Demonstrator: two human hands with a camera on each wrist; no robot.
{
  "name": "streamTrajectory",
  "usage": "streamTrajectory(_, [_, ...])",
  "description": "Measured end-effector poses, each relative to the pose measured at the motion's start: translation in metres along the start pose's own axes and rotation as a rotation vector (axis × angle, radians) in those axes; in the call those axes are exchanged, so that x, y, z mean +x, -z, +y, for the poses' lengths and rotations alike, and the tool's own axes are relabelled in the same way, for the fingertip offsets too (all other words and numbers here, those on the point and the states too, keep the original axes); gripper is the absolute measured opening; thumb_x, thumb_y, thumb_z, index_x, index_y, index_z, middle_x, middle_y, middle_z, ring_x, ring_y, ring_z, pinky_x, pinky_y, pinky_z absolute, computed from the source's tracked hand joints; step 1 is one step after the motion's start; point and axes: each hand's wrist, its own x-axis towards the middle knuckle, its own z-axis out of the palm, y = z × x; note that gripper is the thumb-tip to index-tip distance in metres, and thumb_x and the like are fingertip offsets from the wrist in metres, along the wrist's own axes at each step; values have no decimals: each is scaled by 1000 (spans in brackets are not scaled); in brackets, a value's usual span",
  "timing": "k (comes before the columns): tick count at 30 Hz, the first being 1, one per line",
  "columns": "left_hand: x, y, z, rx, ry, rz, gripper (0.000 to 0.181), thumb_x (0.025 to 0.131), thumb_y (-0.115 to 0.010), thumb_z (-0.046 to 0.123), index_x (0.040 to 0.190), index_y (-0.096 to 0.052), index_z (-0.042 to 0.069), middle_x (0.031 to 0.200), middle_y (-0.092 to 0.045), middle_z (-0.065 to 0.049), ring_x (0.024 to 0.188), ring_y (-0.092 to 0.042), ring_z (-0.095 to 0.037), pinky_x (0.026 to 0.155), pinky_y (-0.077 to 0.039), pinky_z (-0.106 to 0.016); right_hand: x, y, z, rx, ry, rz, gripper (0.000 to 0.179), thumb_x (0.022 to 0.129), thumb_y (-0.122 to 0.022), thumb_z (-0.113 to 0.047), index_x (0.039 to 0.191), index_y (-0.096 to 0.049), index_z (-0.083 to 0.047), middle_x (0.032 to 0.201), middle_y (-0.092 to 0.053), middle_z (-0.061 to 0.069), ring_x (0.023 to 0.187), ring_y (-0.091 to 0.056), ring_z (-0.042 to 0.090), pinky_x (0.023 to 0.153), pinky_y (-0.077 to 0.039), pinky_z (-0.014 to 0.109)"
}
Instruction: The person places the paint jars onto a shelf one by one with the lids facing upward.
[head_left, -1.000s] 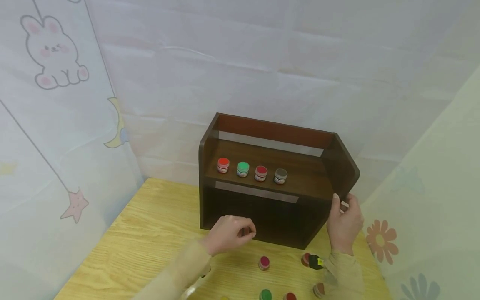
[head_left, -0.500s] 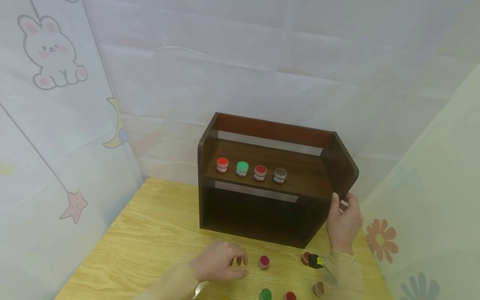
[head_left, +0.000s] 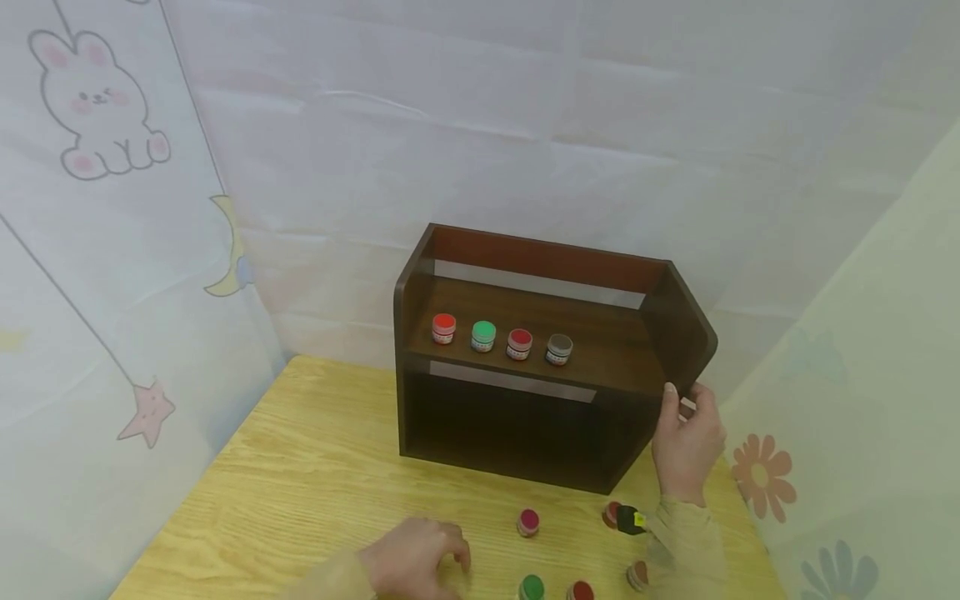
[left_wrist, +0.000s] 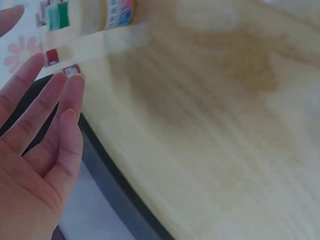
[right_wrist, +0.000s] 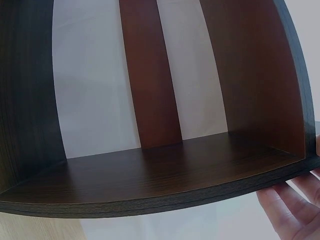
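A dark brown two-tier desk shelf (head_left: 525,387) stands on the wooden table, a row of several small paint jars along its upper board, among them a red-orange jar (head_left: 443,328) and a grey-brown jar (head_left: 558,350). My right hand (head_left: 688,442) grips the shelf's right side panel, thumb at the front edge; in the right wrist view fingertips (right_wrist: 280,200) show at its outer face. Near the table's front, my left hand (head_left: 420,560) holds nothing, its fingers loosely bent and spread. To its right sit a magenta jar (head_left: 528,522) and a green jar (head_left: 532,587).
More paint jars lie at front right: a dark red jar (head_left: 581,591), a brown jar (head_left: 637,576) and a red jar (head_left: 612,514) partly behind the black wrist device (head_left: 631,521). A labelled jar (left_wrist: 119,12) shows in the left wrist view. Printed cloth walls (head_left: 480,125) surround the table.
My left hand has drawn back from in front of the shelf's lower opening toward the table's front, its fingers spreading. My right hand keeps its grip on the side panel.
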Motion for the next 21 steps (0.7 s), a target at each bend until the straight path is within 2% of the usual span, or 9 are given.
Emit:
streamTrajectory(5, [-7, -8, -2, -93, 5, -54, 38, 88, -70, 62, 105, -75, 29, 101, -62, 21, 78, -53, 6, 67, -43, -13, 0, 0, 0, -4, -4, -2, 31, 103, -62, -24, 112, -64, 6, 113, -69, 21, 90, -71, 41, 73, -35, 6])
streamTrajectory(8, [-10, -12, -1, -130, -14, -80, 35, 92, -68, 56, 111, -74, 28, 105, -63, 21, 80, -52, 8, 67, -42, -12, 0, 0, -1, -9, -11, -9, 31, 103, -62, -24, 113, -64, 5, 114, -68, 21, 91, -71, 40, 72, -35, 8])
streamTrajectory(14, [-11, -19, 3, -134, -62, -92, 24, 97, -68, 41, 117, -73, 29, 111, -61, 20, 88, -54, 10, 69, -42, -10, 0, 0, -1, -11, -15, -13, 32, 103, -62, -24, 114, -64, 5, 114, -68, 21, 92, -71, 40, 73, -34, 6])
streamTrajectory(21, [-12, -26, 4, -102, -104, -101, 15, 96, -67, 34, 108, -75, 30, 104, -61, 22, 88, -52, 13, 69, -41, -8, 0, 1, -2, -6, -6, -11, 30, 103, -62, -23, 113, -64, 5, 113, -68, 21, 91, -71, 40, 73, -34, 4])
